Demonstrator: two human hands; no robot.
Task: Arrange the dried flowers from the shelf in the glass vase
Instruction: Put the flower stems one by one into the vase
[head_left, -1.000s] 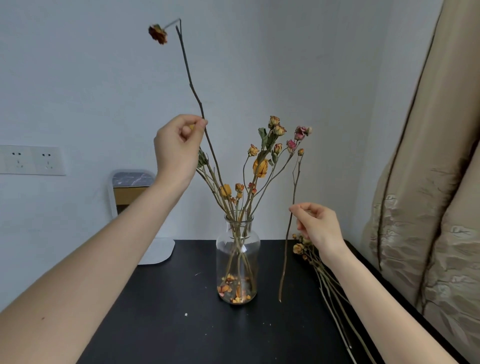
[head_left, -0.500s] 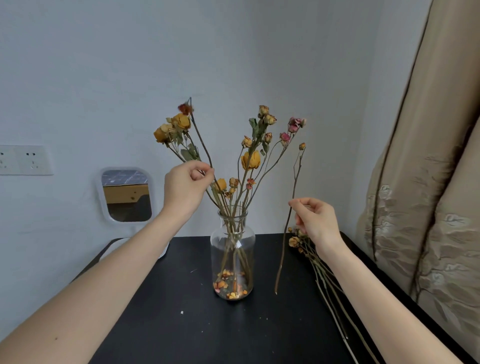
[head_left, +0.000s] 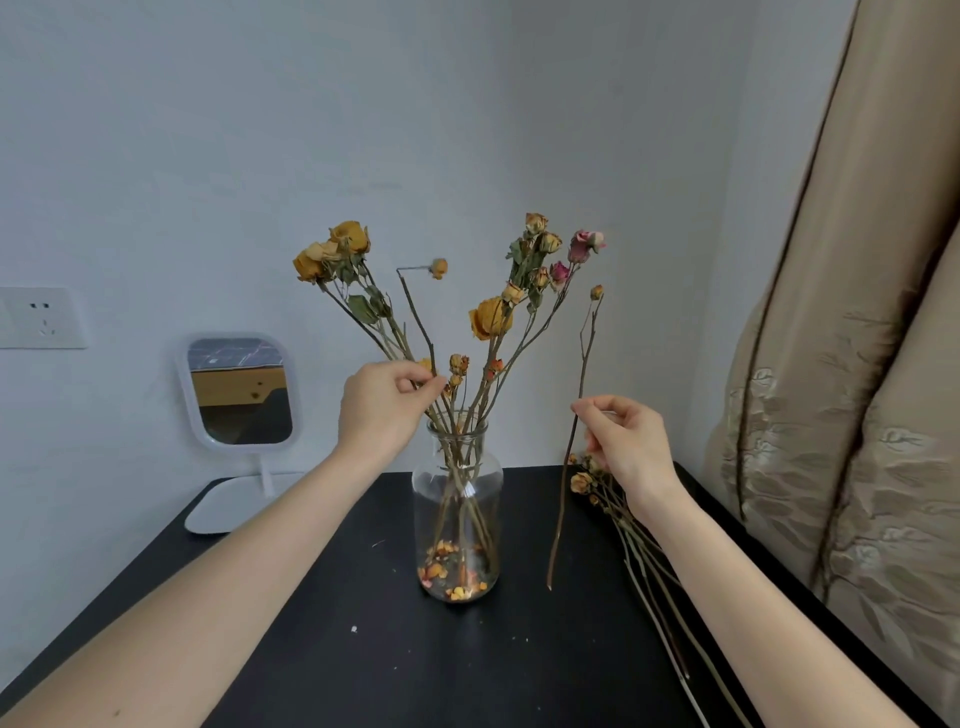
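Glass vase (head_left: 457, 499), dried flowers (head_left: 488, 317) — left hand (head_left: 379, 410) pinching stem (head_left: 416, 317), right hand (head_left: 628, 441) pinching twig (head_left: 561, 493)

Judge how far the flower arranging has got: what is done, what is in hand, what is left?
Done: several dried flowers stand in the glass vase. In hand: the left hand pinches a bent-topped stem just above the vase mouth, and the right hand holds one thin stem upright beside the vase, outside it. Left: a loose bunch lies on the black table by the right wrist.
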